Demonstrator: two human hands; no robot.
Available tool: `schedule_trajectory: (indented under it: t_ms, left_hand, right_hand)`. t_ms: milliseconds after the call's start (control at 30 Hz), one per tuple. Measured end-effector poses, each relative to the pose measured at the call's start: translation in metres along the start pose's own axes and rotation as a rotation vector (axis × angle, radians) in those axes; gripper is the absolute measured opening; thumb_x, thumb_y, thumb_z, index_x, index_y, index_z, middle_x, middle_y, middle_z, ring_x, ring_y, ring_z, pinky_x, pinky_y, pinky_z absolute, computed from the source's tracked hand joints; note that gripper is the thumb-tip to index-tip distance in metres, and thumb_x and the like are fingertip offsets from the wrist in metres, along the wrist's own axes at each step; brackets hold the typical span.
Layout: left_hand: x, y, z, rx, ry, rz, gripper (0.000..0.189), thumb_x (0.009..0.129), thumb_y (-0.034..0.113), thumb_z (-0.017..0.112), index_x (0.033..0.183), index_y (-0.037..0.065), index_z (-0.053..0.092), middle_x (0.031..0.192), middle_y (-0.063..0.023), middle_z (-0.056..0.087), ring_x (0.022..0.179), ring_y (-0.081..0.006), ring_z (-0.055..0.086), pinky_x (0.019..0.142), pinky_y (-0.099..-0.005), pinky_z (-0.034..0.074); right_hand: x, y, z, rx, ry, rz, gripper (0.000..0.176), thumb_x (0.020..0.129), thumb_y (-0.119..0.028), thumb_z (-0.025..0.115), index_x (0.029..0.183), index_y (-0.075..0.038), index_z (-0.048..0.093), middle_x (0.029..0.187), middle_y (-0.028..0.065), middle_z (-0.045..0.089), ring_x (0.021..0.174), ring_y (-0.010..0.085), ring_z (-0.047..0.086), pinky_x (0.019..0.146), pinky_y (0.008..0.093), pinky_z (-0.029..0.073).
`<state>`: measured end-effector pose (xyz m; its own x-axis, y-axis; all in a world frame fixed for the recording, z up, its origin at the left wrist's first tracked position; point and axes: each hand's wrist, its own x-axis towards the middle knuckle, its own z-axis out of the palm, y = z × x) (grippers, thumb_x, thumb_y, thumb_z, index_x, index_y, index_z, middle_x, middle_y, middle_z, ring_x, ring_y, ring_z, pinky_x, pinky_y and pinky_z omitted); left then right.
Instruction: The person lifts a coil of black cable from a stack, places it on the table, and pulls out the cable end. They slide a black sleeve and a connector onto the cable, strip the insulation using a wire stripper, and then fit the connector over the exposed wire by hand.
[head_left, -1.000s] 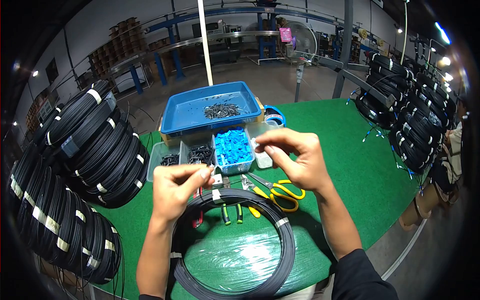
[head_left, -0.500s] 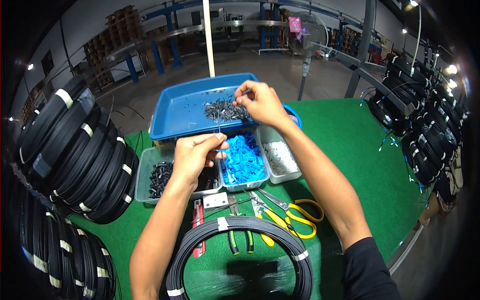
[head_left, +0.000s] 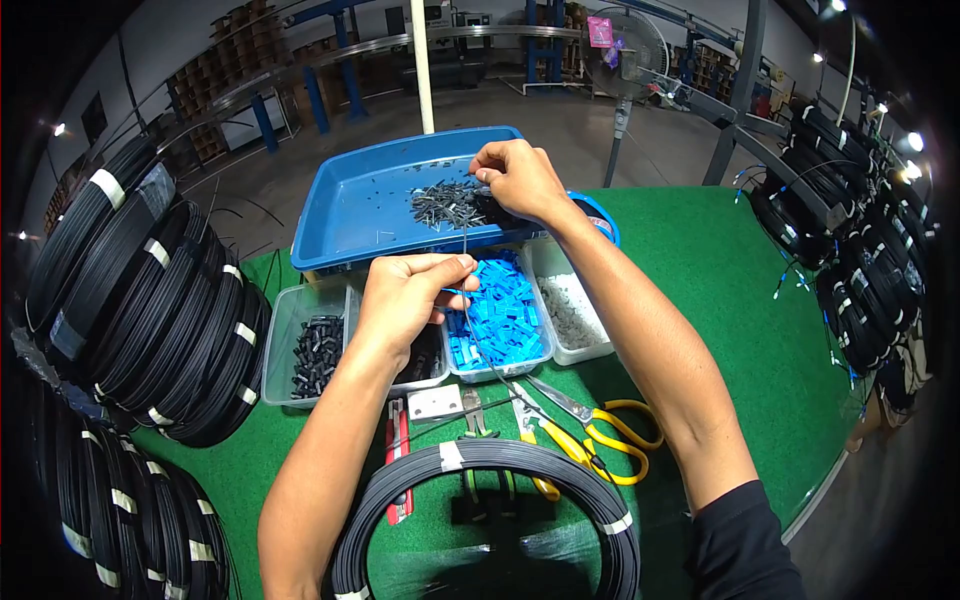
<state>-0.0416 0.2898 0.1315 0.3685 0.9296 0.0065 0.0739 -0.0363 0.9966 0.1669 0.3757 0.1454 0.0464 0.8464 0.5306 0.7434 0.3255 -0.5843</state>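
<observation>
My left hand point(head_left: 415, 300) pinches a thin black cable point(head_left: 466, 322) near its upper end, above the bin of blue clips point(head_left: 497, 315). From there the cable runs down toward the coil of black cable point(head_left: 480, 452) at the table's front. My right hand point(head_left: 518, 180) is over the right side of the blue tray point(head_left: 350, 205), thumb and fingers pressed together. What lies between those fingertips, if anything, is too small to make out. Beneath that hand is a pile of short black cable pieces point(head_left: 450, 204) in the tray.
Clear bins hold black connectors point(head_left: 318, 355) and small whitish pieces point(head_left: 572, 312). Between bins and coil lie a red cutter point(head_left: 399, 460), green-handled pliers point(head_left: 474, 405), a yellow-handled tool point(head_left: 550, 435) and yellow scissors point(head_left: 620, 440). Cable coils point(head_left: 170, 320) are stacked at left.
The view has shifted slightly. My left hand has moved a little right and up with the cable. My right hand stays over the tray, still pinched.
</observation>
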Motion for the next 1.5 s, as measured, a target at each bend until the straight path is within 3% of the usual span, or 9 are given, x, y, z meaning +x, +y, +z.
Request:
schedule_trajectory:
  t_ms: [433, 500, 700, 767, 967, 1067, 1200, 1367, 1500]
  left_hand:
    - [-0.106, 0.05, 0.014, -0.01, 0.034, 0.354, 0.023, 0.089, 0.02, 0.071, 0.098, -0.001, 0.075, 0.078, -0.0044, 0.071, 0.063, -0.0065, 0.062, 0.054, -0.0178, 0.04]
    - [-0.128, 0.052, 0.017, -0.032, 0.037, 0.392, 0.022, 0.088, 0.016, 0.075, 0.097, -0.004, 0.075, 0.08, -0.0088, 0.073, 0.069, -0.0101, 0.065, 0.067, -0.0237, 0.053]
    - [-0.191, 0.042, 0.027, 0.039, 0.069, 0.429, 0.016, 0.085, 0.009, 0.076, 0.095, -0.003, 0.076, 0.08, -0.0087, 0.074, 0.071, -0.0086, 0.065, 0.065, -0.0227, 0.052]
    - [-0.201, 0.036, 0.026, 0.107, 0.051, 0.465, 0.017, 0.085, 0.009, 0.077, 0.097, -0.002, 0.076, 0.082, -0.0095, 0.075, 0.072, -0.0093, 0.067, 0.065, -0.0226, 0.053]
    - [-0.21, 0.028, 0.022, 0.225, 0.079, 0.515, 0.017, 0.082, 0.01, 0.079, 0.095, -0.002, 0.077, 0.08, -0.0108, 0.075, 0.068, -0.0092, 0.068, 0.062, -0.0226, 0.053]
    - [-0.209, 0.026, 0.019, 0.303, 0.096, 0.522, 0.016, 0.08, 0.01, 0.08, 0.092, -0.001, 0.077, 0.078, -0.0105, 0.075, 0.065, -0.0083, 0.067, 0.06, -0.0219, 0.053]
    - [-0.206, 0.026, 0.015, 0.227, 0.14, 0.571, 0.015, 0.081, 0.007, 0.079, 0.093, -0.001, 0.077, 0.081, -0.0115, 0.076, 0.067, -0.009, 0.068, 0.063, -0.0217, 0.053]
    - [-0.198, 0.025, 0.003, 0.138, 0.222, 0.648, 0.014, 0.08, 0.006, 0.08, 0.093, 0.003, 0.079, 0.083, -0.0089, 0.076, 0.07, -0.0096, 0.064, 0.06, -0.023, 0.046]
    - [-0.195, 0.021, -0.003, 0.144, 0.293, 0.662, 0.015, 0.078, 0.011, 0.082, 0.092, 0.005, 0.079, 0.083, -0.0061, 0.076, 0.075, -0.0099, 0.062, 0.064, -0.0241, 0.044]
  right_hand:
    - [-0.108, -0.078, -0.074, 0.379, -0.02, -0.142, 0.02, 0.09, -0.015, 0.067, 0.103, 0.0, 0.071, 0.093, 0.0084, 0.073, 0.088, 0.0157, 0.067, 0.082, 0.0331, 0.052]
    - [-0.141, -0.097, -0.08, 0.676, -0.095, -0.088, 0.022, 0.095, -0.021, 0.065, 0.103, 0.0, 0.071, 0.094, 0.0036, 0.072, 0.087, 0.0115, 0.063, 0.081, 0.0297, 0.051]
    - [-0.229, -0.139, -0.088, 1.04, -0.247, 0.06, 0.029, 0.095, -0.03, 0.066, 0.104, -0.003, 0.072, 0.098, 0.0014, 0.071, 0.088, 0.0078, 0.06, 0.077, 0.0252, 0.047]
    - [-0.242, -0.148, -0.088, 1.16, -0.259, 0.16, 0.027, 0.094, -0.02, 0.068, 0.108, 0.003, 0.07, 0.103, 0.0081, 0.068, 0.089, 0.0133, 0.063, 0.082, 0.0276, 0.05]
    - [-0.238, -0.157, -0.085, 1.047, -0.246, 0.014, 0.024, 0.087, -0.022, 0.074, 0.099, 0.0, 0.075, 0.096, 0.0053, 0.072, 0.082, 0.0089, 0.061, 0.072, 0.0249, 0.047]
    - [-0.233, -0.169, -0.094, 1.121, -0.194, 0.254, 0.024, 0.083, -0.02, 0.077, 0.096, 0.0, 0.075, 0.091, 0.0038, 0.072, 0.078, 0.0073, 0.06, 0.069, 0.0229, 0.044]
    - [-0.228, -0.167, -0.097, 1.163, 0.002, 0.152, 0.021, 0.088, -0.016, 0.074, 0.099, 0.001, 0.074, 0.093, 0.0038, 0.071, 0.081, 0.0073, 0.061, 0.077, 0.0253, 0.049]
    - [-0.244, -0.148, -0.068, 1.064, -0.372, 0.125, 0.023, 0.089, -0.015, 0.074, 0.108, -0.002, 0.069, 0.101, 0.0038, 0.069, 0.092, 0.0101, 0.063, 0.082, 0.0267, 0.052]
    - [-0.249, -0.155, -0.054, 0.848, -0.362, -0.081, 0.02, 0.083, -0.014, 0.079, 0.098, -0.001, 0.074, 0.093, 0.0074, 0.073, 0.094, 0.0148, 0.065, 0.087, 0.0311, 0.051]
